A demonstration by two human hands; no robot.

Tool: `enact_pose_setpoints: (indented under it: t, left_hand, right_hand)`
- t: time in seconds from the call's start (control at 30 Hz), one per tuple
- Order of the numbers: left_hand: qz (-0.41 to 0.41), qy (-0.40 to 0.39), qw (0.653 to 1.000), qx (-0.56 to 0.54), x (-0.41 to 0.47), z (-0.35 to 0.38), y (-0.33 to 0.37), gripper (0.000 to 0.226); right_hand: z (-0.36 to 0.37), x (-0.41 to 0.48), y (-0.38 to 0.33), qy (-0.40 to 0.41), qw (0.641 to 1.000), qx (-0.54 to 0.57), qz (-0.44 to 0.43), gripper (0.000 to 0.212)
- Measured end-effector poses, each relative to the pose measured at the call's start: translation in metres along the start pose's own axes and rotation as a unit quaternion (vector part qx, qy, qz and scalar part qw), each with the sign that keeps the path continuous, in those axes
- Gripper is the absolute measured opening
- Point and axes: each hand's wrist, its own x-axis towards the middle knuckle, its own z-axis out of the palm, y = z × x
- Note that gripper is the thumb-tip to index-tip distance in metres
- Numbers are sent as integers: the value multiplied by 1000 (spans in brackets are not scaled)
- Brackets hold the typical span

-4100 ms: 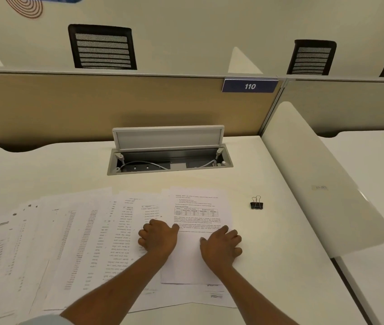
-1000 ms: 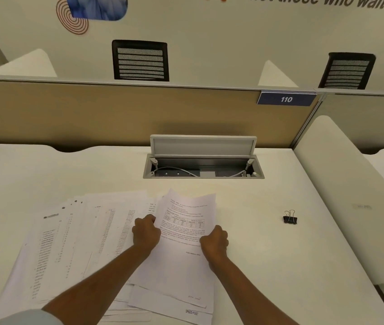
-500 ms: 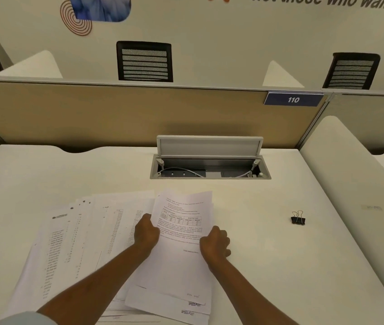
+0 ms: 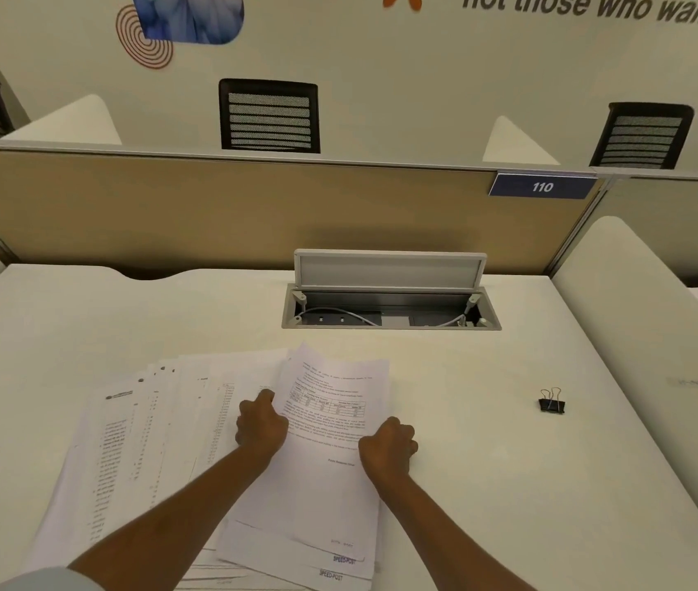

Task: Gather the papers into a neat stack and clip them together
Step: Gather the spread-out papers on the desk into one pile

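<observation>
Fingertips of both hands are tucked out of sight: the left hand and right hand grasp the top papers at their side edges, mid-desk. The binder clip sits at three o'clock, well apart. Readable: "110", "SPEED-POST", "not those who wait".

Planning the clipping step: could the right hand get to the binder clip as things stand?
Probably yes. The binder clip sits alone on bare desk to the side of the right hand, nothing between them, though that hand would first have to release the papers.
</observation>
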Motion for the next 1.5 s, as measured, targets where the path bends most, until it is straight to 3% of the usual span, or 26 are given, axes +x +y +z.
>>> enact_pose_setpoints:
  t: [0.13,0.27,0.37,0.5,0.6,0.7,0.8,0.97,1.23,1.43,1.5]
  left_hand:
    - [18,-37,991,-128,-2,-5,-3,45]
    - [-8,-43,984,-171,-7,-7,0,62]
    - [-29,-30,984,-175,-4,-9,-7,51]
    - [-40,-14,987,-153,1,-13,-16,31]
    - [-35,-3,994,-104,5,-16,-24,23]
    - [-36,23,998,35,7,-17,-29,23]
    - [-47,31,991,123,6,-20,-28,30]
    - [-56,23,989,134,12,-22,-29,40]
    - [3,16,998,-66,17,-27,-39,36]
    - [-50,-16,979,-199,13,-32,-33,75]
    - [-83,-30,971,-223,18,-34,-33,69]
  right_hand:
    - [2,-1,4,-18,993,111,-25,34]
    - [2,-4,4,-10,985,164,-54,56]
    - [6,-2,4,-20,981,186,-52,54]
    - [15,-3,-1,-33,984,166,-61,24]
    - [22,-6,-11,-9,996,77,-51,23]
    - [25,-10,-20,-3,1000,-16,-18,22]
    - [27,-11,-23,-16,1000,-15,-13,21]
    - [30,-11,-24,-22,999,21,-16,24]
    - [31,-13,-28,-33,997,74,-13,32]
    - [42,-4,-19,-45,991,125,17,37]
    - [43,0,-15,-46,988,142,26,38]
